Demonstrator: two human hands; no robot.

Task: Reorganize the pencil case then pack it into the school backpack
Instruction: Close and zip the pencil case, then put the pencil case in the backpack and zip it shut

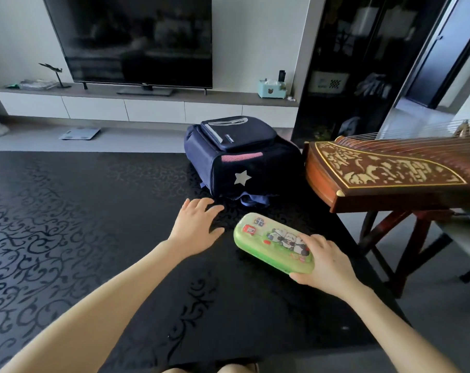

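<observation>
Head view, looking down over a black rug (67, 211) with a scrolling pattern.

Right of centre, a green pencil case (268, 242), closed, its long side slanting from upper left to lower right. On the lid, cartoon pandas and a few small stickers; no lettering legible. Resting on the rug or raised just above it: cannot tell which.

Right hand (326, 266) at the case's near right end, fingers curled over the lid and thumb against the near edge, gripping that end. Rest of the case reaching out left and away from the hand, uncovered.

Left hand (194, 224) palm down over the rug, fingers straight and spread, holding nothing. Placed to the left of the case, apart from it, fingertips near the bottom edge of the backpack.

Beyond both hands, a navy backpack (228, 170) lying on the rug, front pocket facing up. Silver star on its near side, pink mesh strip above that, small white label on the pocket, too small to read.

Just right of the backpack, a wooden stringed instrument (389, 170) on a stand, its end panel inlaid with pale ornament.

Further back, a dark television (131, 36) on a low bench (153, 109); mark on its lower edge unreadable. Pale blue tissue box (270, 90) on the bench to the right. Bathroom scale (79, 133) on the floor at left.
</observation>
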